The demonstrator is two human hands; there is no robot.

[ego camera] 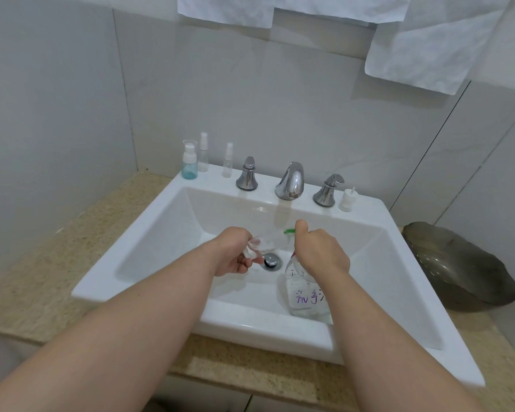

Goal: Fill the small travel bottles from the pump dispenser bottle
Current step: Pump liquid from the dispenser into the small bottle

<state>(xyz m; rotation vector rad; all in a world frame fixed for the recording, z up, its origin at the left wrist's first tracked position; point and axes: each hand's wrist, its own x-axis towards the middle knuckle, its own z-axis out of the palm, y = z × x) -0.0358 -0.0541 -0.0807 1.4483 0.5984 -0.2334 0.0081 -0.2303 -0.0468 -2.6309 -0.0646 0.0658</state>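
A clear pump dispenser bottle [305, 295] with purple writing stands inside the white sink [149, 251], right of the drain. My right hand [321, 251] is curled over its top, thumb up beside the green pump nozzle [289, 231]. My left hand [235, 254] grips a small clear travel bottle [257, 246], tilted, with its mouth close to the nozzle. On the sink's back ledge stand a small bottle of blue liquid [189, 162] and two clear spray bottles [203, 153] [228, 160]. A loose white pump cap [347, 199] sits right of the taps.
Chrome faucet [292, 181] with two handles [247, 173] [327, 190] stands on the back ledge. The drain stopper [270, 260] lies mid-basin. A dark metal dish [458, 266] rests on the speckled counter at right. White towels [428, 40] hang above.
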